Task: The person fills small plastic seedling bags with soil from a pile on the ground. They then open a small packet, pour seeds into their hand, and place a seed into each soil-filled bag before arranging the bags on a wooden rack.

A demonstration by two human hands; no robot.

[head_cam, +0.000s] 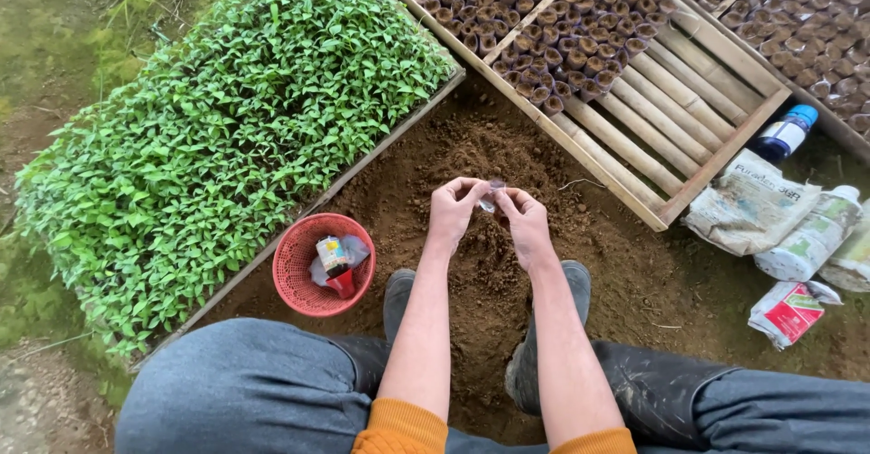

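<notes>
- Knees in grey trousers fill the near edge, with orange cuffs on both forearms and 2 dark boots (535, 363) planted on the soil.
- Both hands meet over a soil heap (489, 191) in the middle of the scene.
- Left hand (453, 214) pinches the left edge of a small clear bag (493, 196) between fingertips and thumb, fingers narrow.
- Right hand (526, 223) pinches the bag's right edge the same way, fingers curled close.
- Bag hangs between the 2 hands, just above the heap; what it holds is too small to tell.
- Red basket (299, 268) sits on the soil left of the left arm, with a small packet and a red item inside.
- Seedling bed (227, 119) of dense green leaves lies far left, framed by a plank.
- Bamboo tray (671, 119) lies far right, partly packed with rows of small soil-filled bags.
- Sacks and bottles (797, 236) lie at the right, near the tray's corner.
</notes>
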